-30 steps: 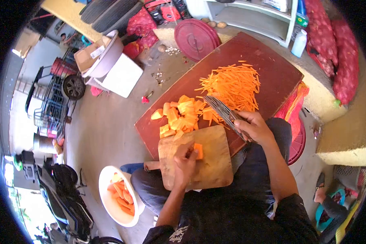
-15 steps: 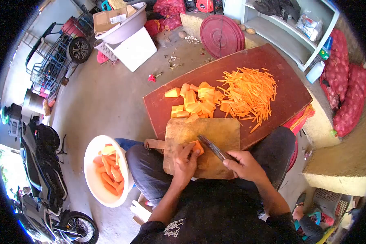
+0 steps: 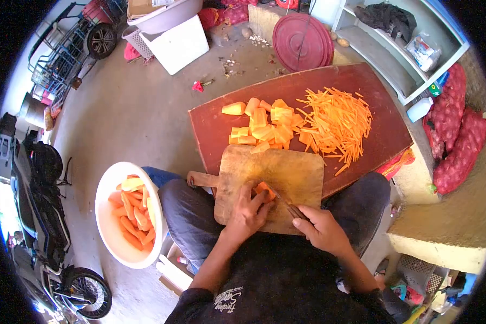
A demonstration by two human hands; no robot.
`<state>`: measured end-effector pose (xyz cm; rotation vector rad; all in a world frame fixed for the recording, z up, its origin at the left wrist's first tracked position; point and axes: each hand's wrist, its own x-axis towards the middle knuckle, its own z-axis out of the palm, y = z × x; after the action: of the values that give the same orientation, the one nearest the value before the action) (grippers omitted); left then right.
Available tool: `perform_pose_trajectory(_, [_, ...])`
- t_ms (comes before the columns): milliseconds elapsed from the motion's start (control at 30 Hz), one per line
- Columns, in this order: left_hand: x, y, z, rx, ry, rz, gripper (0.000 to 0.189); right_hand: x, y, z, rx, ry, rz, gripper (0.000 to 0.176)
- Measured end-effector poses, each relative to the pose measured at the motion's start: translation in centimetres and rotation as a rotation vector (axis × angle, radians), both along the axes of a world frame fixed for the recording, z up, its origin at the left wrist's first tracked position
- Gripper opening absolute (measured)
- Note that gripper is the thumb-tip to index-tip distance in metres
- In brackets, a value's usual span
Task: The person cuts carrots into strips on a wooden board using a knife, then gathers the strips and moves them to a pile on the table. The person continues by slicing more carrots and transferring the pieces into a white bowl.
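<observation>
Cutting step, looks like — L hand (image 3: 249,209) pinning carrot chunk (image 3: 263,188) on cutting board (image 3: 303,175), R hand (image 3: 319,228) clamped round knife (image 3: 295,211) handle w/ blade at chunk — next stroke prob. calls for steady hold, L hand clear of edge.

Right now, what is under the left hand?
A carrot piece on the wooden cutting board, both partly visible beside the left hand. The hand hides part of the piece and the board directly beneath.

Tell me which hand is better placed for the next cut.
Probably the right hand: it holds the brown-handled metal knife at the orange carrot chunk, which the left hand steadies.
</observation>
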<state>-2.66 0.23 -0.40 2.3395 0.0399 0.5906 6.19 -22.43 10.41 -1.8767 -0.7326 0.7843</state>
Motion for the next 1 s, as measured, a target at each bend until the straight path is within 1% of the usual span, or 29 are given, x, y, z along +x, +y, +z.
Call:
perform_pose_trajectory(33, [0.1,0.2,-0.1,-0.024,0.008,-0.021,0.032,-0.3,-0.1,0.0,-0.010,0.022,-0.008,0.030])
perform_pose_trajectory(133, [0.1,0.4,0.7,0.024,0.018,-0.054,0.034,-1.0,0.0,-0.6,-0.002,-0.111,0.032,0.031])
perform_pose_trajectory(233, [0.2,0.3,0.9,0.090,0.007,-0.051,0.037,-1.3,-0.3,0.2,-0.137,-0.069,0.063,0.044])
perform_pose_trajectory(333, [0.0,0.3,0.6,0.040,0.079,-0.069,0.044,-1.2,-0.3,2.2,-0.269,-0.012,0.104,0.044])
perform_pose_trajectory(433, [0.3,0.5,1.0,0.119,0.015,-0.089,0.041,-1.1,-0.1,3.0,-0.336,0.019,0.120,0.043])
perform_pose_trajectory(533, [0.0,0.4,0.9,0.120,0.004,-0.065,0.041,-0.7,1.1,-1.1,-0.130,-0.103,0.029,0.025])
perform_pose_trajectory(633, [0.1,0.3,0.2,0.052,0.031,-0.071,0.038,-0.3,2.1,-2.4,-0.022,-0.180,0.003,0.023])
perform_pose_trajectory(733, [0.0,0.3,-0.1,0.020,0.041,-0.064,0.035,0.2,1.9,-1.1,-0.079,-0.058,0.024,0.024])
perform_pose_trajectory(833, [-0.2,0.3,0.5,0.033,0.018,-0.054,0.035,-0.3,1.7,-1.3,-0.108,-0.097,0.039,0.025])
perform_pose_trajectory(933, [-0.1,0.4,0.3,-0.011,0.009,-0.064,0.036,-0.4,1.0,-2.4,-0.195,-0.198,-0.007,0.025])
perform_pose_trajectory(1000, [-0.2,0.2,0.9,-0.079,0.027,-0.057,0.037,-0.2,1.0,-1.9,-0.244,-0.216,0.030,0.026])
